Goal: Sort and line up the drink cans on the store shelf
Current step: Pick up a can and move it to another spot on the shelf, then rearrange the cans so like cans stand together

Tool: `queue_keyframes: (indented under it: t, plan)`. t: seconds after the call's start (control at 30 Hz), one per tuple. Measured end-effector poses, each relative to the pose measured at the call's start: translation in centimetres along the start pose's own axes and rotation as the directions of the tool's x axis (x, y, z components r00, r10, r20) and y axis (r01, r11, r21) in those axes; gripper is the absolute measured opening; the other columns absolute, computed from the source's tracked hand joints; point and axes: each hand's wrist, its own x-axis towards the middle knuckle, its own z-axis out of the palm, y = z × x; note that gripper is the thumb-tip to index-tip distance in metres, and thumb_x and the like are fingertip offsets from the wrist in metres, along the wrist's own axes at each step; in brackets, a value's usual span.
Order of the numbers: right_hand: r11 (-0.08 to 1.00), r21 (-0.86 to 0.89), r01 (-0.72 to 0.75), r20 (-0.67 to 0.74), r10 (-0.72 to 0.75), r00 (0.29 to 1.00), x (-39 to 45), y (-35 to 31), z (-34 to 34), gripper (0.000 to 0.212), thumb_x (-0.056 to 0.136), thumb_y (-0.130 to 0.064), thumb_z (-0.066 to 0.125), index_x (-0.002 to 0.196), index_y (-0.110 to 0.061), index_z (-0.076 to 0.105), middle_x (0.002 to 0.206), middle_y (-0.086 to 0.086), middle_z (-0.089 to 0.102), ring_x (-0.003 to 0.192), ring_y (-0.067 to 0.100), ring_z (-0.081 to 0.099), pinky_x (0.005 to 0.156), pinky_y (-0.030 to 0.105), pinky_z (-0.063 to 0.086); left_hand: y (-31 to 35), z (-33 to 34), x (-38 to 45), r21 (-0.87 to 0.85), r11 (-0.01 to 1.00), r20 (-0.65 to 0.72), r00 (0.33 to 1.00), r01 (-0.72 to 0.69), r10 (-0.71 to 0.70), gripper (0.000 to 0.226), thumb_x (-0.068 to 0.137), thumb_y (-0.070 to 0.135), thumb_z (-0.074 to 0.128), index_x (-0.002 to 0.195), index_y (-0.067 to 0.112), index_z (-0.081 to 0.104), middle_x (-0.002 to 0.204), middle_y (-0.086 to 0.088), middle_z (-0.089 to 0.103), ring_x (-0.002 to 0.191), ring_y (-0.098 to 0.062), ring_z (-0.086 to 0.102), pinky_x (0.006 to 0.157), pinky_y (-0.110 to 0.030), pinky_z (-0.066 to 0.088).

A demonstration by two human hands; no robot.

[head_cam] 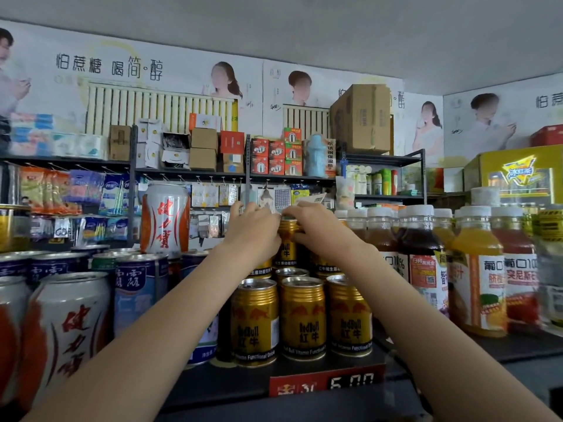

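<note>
A: What are the two hands doing?

B: Both reach to the back of the shelf (231, 388). The left hand (254, 228) and right hand (316, 225) curl their fingers round the rim of one upper gold can (287, 245), which stands on top of the cans below it. Each hand grips it from its own side.

A: What do those cans look like?

B: Short, ribbed metal cylinders, shiny gold with a red bull motif. The front row of gold cans (303, 318) reads "RedBull" and "Vitamin Functional Drink". They stand upright, touching, three across at the shelf edge, with more behind.

A: And to the left?

B: Taller smooth white-and-orange cans (65, 327) with red Chinese script; one white-and-orange can (166, 219) sits raised on the blue cans (137, 287) behind them.

A: To the right?

B: Clear plastic juice bottles (478, 269) with white screw caps, holding orange, red and dark liquid, with paper labels in Chinese.

A: Any writing on the shelf?

B: A red price tag (327, 382) at the front edge shows "5.00".
</note>
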Motion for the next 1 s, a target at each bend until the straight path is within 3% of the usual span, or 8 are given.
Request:
queue_keyframes:
  t: [0.1, 0.2, 0.3, 0.4, 0.53, 0.6, 0.77, 1.0]
  plan:
    - [0.999, 0.052, -0.006, -0.029, 0.008, 1.000, -1.7, 0.4, -0.7, 0.045, 0.085, -0.014, 0.064, 0.128, -0.011, 0.051, 0.119, 0.008, 0.054, 0.111, 0.022, 0.050, 0.094, 0.029, 0.040, 0.3, 0.1, -1.2, -0.049, 0.998, -0.092, 0.995, -0.039, 0.035, 0.028, 0.094, 0.025, 0.041, 0.117, 0.018, 0.054, 0.120, 0.003, 0.055, 0.120, -0.019, 0.040, 0.109, -0.038, 0.015]
    - [0.998, -0.044, -0.053, -0.082, 0.049, 0.995, -3.8, 1.9, -1.7, 0.046, 0.088, -0.020, 0.062, 0.131, -0.013, 0.049, 0.129, 0.006, 0.050, 0.122, 0.024, 0.040, 0.103, 0.032, 0.032, 1.0, -0.1, -2.1, -0.102, 0.988, -0.163, 0.982, -0.113, 0.096, 0.033, 0.094, 0.027, 0.042, 0.125, 0.022, 0.052, 0.129, 0.007, 0.050, 0.125, -0.014, 0.035, 0.110, -0.035, 0.010]
    - [0.977, -0.144, -0.157, -0.069, 0.148, 0.987, -4.9, 3.5, -2.2, 0.046, 0.091, -0.025, 0.056, 0.134, -0.015, 0.045, 0.133, 0.005, 0.048, 0.123, 0.026, 0.039, 0.103, 0.034, 0.031, 1.7, -0.5, -2.6, -0.160, 0.977, -0.138, 0.983, -0.141, 0.119, 0.035, 0.093, 0.030, 0.045, 0.128, 0.026, 0.049, 0.133, 0.009, 0.048, 0.128, -0.012, 0.034, 0.111, -0.035, 0.007]
    - [0.957, 0.098, -0.272, -0.040, 0.276, 0.960, -4.9, 3.8, -1.6, 0.040, 0.090, -0.028, 0.058, 0.127, -0.016, 0.047, 0.127, 0.007, 0.048, 0.112, 0.025, 0.049, 0.096, 0.036, 0.039, 1.5, -0.3, -3.2, -0.157, 0.982, -0.060, 0.994, -0.104, 0.095, 0.036, 0.092, 0.033, 0.047, 0.128, 0.027, 0.049, 0.136, 0.009, 0.045, 0.130, -0.014, 0.032, 0.111, -0.037, 0.008]
    - [0.835, 0.394, -0.384, 0.003, 0.417, 0.909, -4.3, 2.9, 0.3, 0.049, 0.082, -0.026, 0.069, 0.119, -0.018, 0.037, 0.116, 0.012, 0.055, 0.100, 0.026, 0.056, 0.090, 0.040, 0.048, 0.8, -0.1, -4.1, -0.160, 0.985, -0.062, 0.997, -0.062, 0.052, 0.039, 0.092, 0.025, 0.049, 0.131, 0.026, 0.046, 0.144, 0.006, 0.034, 0.135, -0.015, 0.021, 0.112, -0.040, 0.012]
    - [0.817, 0.426, -0.390, -0.044, 0.449, 0.893, -4.2, 2.7, 0.8, 0.053, 0.079, -0.021, 0.073, 0.118, -0.016, 0.036, 0.106, 0.011, 0.058, 0.091, 0.025, 0.059, 0.082, 0.038, 0.051, 0.4, -0.4, -4.2, -0.157, 0.987, -0.080, 0.997, -0.027, 0.015, 0.046, 0.091, 0.019, 0.050, 0.136, 0.025, 0.041, 0.148, 0.003, 0.027, 0.137, -0.020, 0.016, 0.111, -0.042, 0.016]
    - [0.818, 0.504, -0.277, -0.173, 0.410, 0.896, -3.9, 2.4, -0.4, 0.049, 0.078, -0.018, 0.074, 0.112, -0.014, 0.038, 0.079, -0.008, 0.050, 0.065, 0.004, 0.050, 0.053, 0.014, 0.037, -0.8, -0.4, -3.9, -0.188, 0.980, -0.013, 0.997, 0.066, -0.070, 0.061, 0.089, 0.015, 0.057, 0.142, 0.020, 0.029, 0.146, -0.002, 0.032, 0.132, -0.028, 0.024, 0.105, -0.041, 0.030]
    - [0.802, 0.515, -0.302, -0.044, 0.377, 0.925, -2.0, -0.4, 0.8, 0.049, 0.076, -0.021, 0.075, 0.106, -0.016, 0.036, 0.079, -0.005, 0.050, 0.067, 0.008, 0.049, 0.055, 0.018, 0.035, -1.3, -0.9, -3.4, -0.217, 0.974, 0.014, 0.997, 0.073, -0.071, 0.060, 0.085, 0.023, 0.063, 0.139, 0.020, 0.036, 0.138, 0.002, 0.043, 0.131, -0.025, 0.027, 0.103, -0.040, 0.033]
